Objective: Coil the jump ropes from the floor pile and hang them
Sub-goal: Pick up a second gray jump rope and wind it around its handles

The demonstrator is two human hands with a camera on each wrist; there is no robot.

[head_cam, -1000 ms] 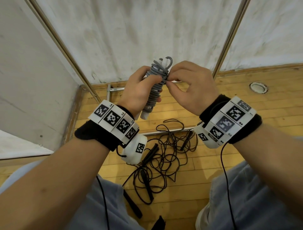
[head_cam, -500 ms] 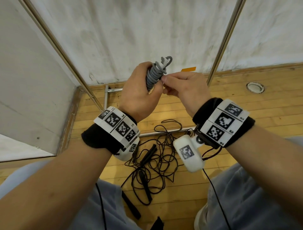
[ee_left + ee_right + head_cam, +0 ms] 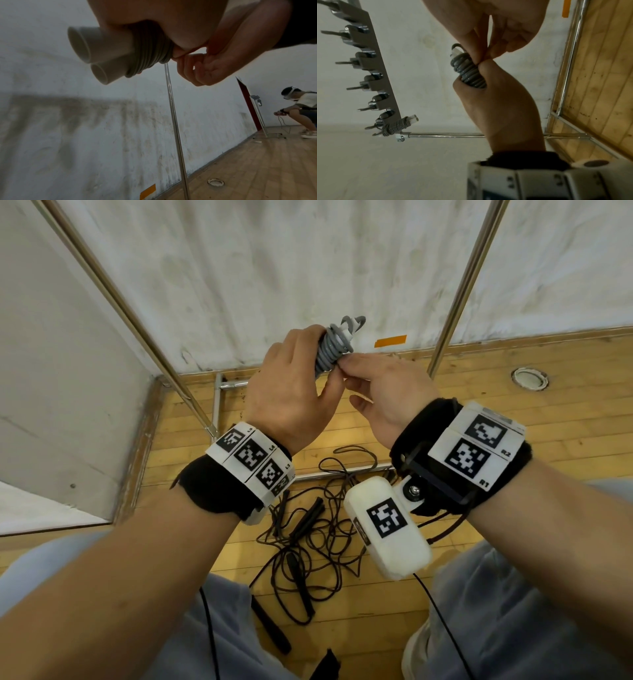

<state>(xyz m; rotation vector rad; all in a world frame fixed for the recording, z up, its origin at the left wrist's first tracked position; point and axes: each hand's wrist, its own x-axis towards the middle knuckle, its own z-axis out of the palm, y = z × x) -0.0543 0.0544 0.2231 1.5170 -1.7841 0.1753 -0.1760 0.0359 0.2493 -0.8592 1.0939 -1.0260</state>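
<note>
wooden plank floor: tangled black jump ropes piled between knees. grey cord-wound jump rope bundle held upright, left hand fingers clamped around it; right hand fingers pinching its cord.

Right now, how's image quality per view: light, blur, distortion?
Head: bright and sharp; wide-angle bends the rack poles. Left wrist: dim; the rope handles and left hand are soft up close; a broad shadow lies on the wall. Right wrist: dim and grainy; hooks soft, rope coil readable.
</note>
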